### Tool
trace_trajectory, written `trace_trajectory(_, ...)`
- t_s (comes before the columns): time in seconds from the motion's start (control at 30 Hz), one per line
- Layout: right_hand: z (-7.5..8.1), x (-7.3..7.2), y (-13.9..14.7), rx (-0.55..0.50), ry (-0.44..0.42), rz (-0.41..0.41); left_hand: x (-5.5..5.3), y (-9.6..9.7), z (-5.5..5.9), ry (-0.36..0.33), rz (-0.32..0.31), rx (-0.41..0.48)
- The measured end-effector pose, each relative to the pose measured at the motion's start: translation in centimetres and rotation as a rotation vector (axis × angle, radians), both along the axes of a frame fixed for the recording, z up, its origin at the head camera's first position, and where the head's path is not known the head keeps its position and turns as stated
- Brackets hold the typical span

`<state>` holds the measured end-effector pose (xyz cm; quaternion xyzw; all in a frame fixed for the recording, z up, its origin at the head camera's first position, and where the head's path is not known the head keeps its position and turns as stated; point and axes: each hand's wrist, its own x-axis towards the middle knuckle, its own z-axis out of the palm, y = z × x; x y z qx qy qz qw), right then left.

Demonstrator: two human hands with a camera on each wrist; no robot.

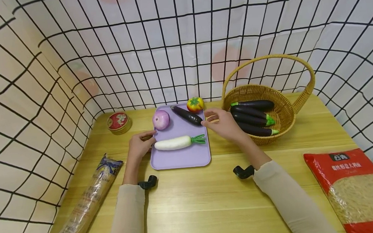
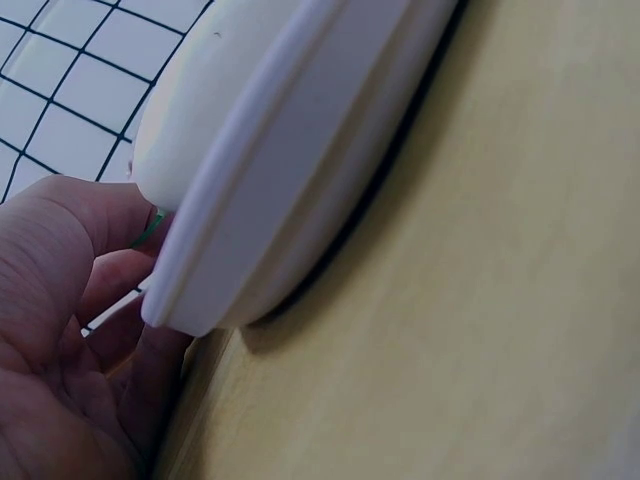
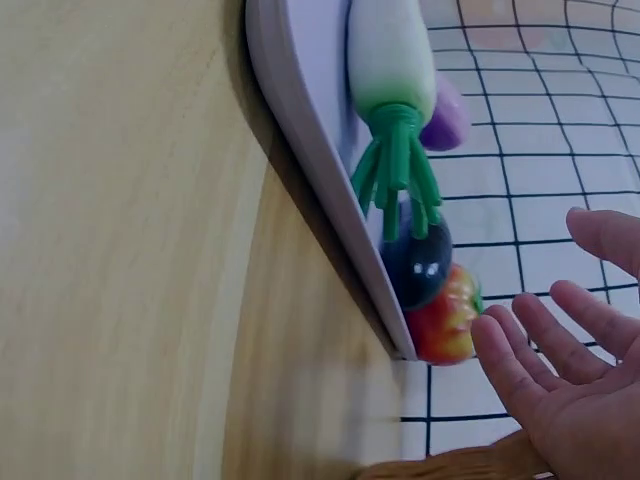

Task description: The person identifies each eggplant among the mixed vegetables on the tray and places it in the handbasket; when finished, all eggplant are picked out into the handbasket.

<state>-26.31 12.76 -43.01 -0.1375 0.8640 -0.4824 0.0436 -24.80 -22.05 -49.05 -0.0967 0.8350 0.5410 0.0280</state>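
A lilac tray [image 1: 180,161] lies on the wooden table, bearing a white radish [image 1: 173,143] with green stalks, a purple onion [image 1: 161,119], a dark eggplant [image 1: 186,115] and a red-and-yellow fruit or vegetable [image 1: 195,104] at its far right corner. My left hand [image 1: 139,145] is at the tray's left edge, thumb near the radish's blunt tip; whether it presses the rim is unclear. Beside the tray's right edge, near the eggplant's end, is my right hand [image 1: 222,123]. In the right wrist view its fingers [image 3: 560,335] are spread and hold nothing.
A wicker basket [image 1: 284,104] with a tall handle holds several eggplants [image 1: 252,113] at the right. A round red tin [image 1: 119,123] sits back left. A long noodle packet [image 1: 90,202] lies left, a red pasta bag [image 1: 357,187] right. Black wire grid [image 1: 181,44] surrounds the table.
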Motion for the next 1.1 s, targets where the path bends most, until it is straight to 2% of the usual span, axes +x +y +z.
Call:
trace_trajectory(0.43, -1.7, -2.2, -1.9, 0.047, -0.054, -0.002, -0.1, 0.1, 0.1, -0.005, 0.005, -0.014)
trace_trajectory(0.77, -3.1, -3.6, -3.1, 0.091, -0.036, -0.029, -0.2, 0.0, 0.0, -0.003, 0.0, -0.02)
trace_trajectory(1.1, -3.4, -4.2, -4.4, 0.15, -0.018, -0.056, -0.2, 0.1, 0.0, -0.013, 0.008, -0.026)
